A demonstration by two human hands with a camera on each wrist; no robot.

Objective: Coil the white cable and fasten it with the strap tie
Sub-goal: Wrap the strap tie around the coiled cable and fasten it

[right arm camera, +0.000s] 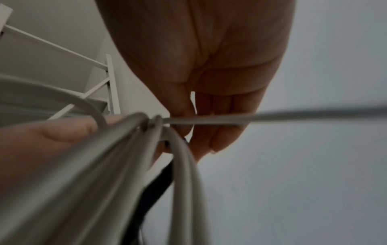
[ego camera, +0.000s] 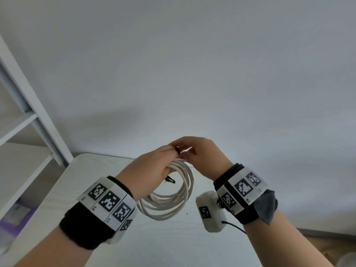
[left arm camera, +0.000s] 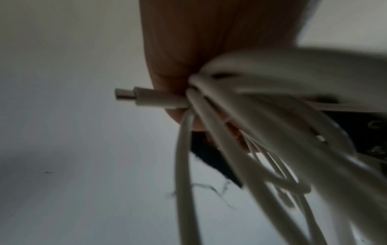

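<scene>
At my far left stands one white shelf unit [ego camera: 28,112], its slanted post coming down near the rounded back corner of the desk [ego camera: 81,189]. The desk's far edge runs just under my hands, with bare wall beyond it — open room above and to both sides.

My left hand [ego camera: 152,166] is raised over the desk, fingers curled round the top of the cable [ego camera: 173,201], gripping the gathered turns. The cable is one white coil of several loops — too bunched to count exactly — hanging from my grip between my two wrists, clear of the desk as far as I can tell. In the left wrist view one plug end [left arm camera: 146,97] sticks out sideways past my fingers.

One black strap [ego camera: 177,150] shows as a small dark band at the top of the coil, right where my two hands meet. A thin dark item [ego camera: 35,179] lies on the desk behind the coil; I cannot tell what it is.

My right hand [ego camera: 200,155] is curled in from the right, fingertips pinching at the strap; how much of it they hold is hidden.
</scene>
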